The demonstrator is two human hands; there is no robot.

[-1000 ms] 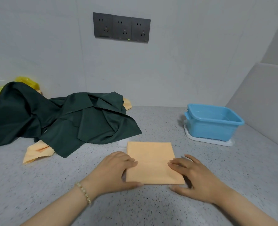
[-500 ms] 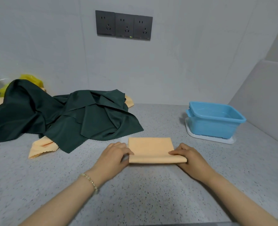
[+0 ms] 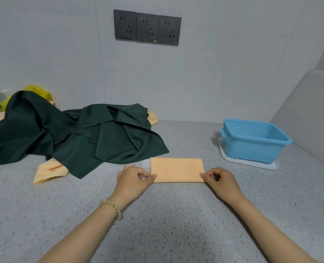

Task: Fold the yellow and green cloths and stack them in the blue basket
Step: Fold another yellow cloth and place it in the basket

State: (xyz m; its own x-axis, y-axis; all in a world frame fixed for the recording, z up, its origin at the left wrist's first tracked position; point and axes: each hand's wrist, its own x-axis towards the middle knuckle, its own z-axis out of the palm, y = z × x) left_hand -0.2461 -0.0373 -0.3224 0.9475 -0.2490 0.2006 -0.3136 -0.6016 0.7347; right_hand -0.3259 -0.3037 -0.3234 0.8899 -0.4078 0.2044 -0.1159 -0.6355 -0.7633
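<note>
Symmetrically, left hand (image 3: 132,179) and right hand (image 3: 222,180) pinch near corners of the yellow cloth (image 3: 177,169), fingers curled.

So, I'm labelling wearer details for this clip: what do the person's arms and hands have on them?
Both arms are bare to the frame's edge: no sleeves, no gloves. The left hand has a bracelet of pale yellowish beads at its wrist. The right hand and wrist wear nothing visible.
</note>
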